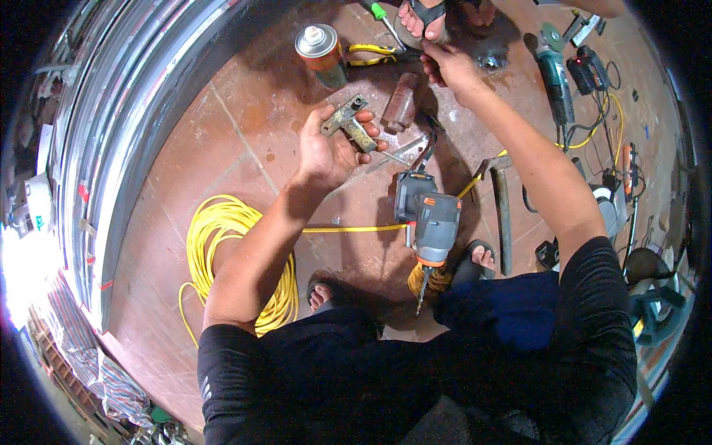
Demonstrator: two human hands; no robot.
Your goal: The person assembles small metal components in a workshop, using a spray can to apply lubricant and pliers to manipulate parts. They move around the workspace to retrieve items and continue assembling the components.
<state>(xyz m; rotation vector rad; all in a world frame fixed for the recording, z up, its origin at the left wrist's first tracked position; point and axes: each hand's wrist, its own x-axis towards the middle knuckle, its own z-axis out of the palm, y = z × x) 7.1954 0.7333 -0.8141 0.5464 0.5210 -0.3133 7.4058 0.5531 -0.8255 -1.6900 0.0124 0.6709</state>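
Metal part sits in the left hand, fingers curled round it. It looks hard, heavy, maybe slippery; hold its flat plate. The right hand curls; I can't tell if it's empty.

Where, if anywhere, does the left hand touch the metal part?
Touching: the head view shows the left hand holding the metal part, its thumb against one end.
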